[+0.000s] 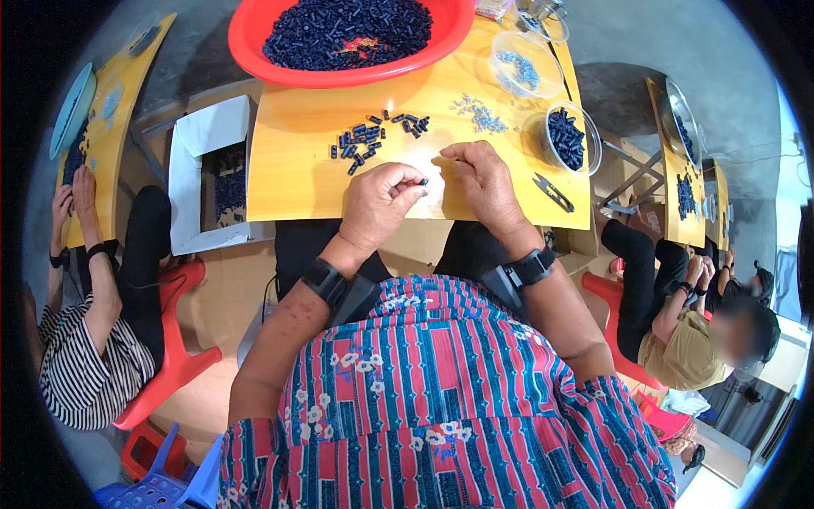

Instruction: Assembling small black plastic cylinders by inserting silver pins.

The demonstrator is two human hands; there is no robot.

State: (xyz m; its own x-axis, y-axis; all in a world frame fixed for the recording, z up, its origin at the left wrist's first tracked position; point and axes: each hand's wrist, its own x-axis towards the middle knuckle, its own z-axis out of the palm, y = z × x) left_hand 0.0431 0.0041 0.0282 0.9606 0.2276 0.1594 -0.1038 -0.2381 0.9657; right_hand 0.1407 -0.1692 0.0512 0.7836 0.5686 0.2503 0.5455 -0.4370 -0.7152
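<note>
My left hand (381,199) pinches a small dark blue plastic part (423,181) between thumb and fingers above the yellow table (297,170). Just to its right, my right hand (483,178) has its fingers curled, with the fingertips close to the same part; whether it holds anything I cannot tell. A loose heap of dark blue parts (373,136) lies on the table just beyond my left hand. A scatter of tiny grey metal pieces (479,112) lies beyond my right hand.
A red basin (254,38) full of dark parts stands at the table's far edge. Clear tubs (570,138) (526,64) and small snips (553,192) sit to the right. A white carton (199,174) is on the left. Other people work at tables on both sides.
</note>
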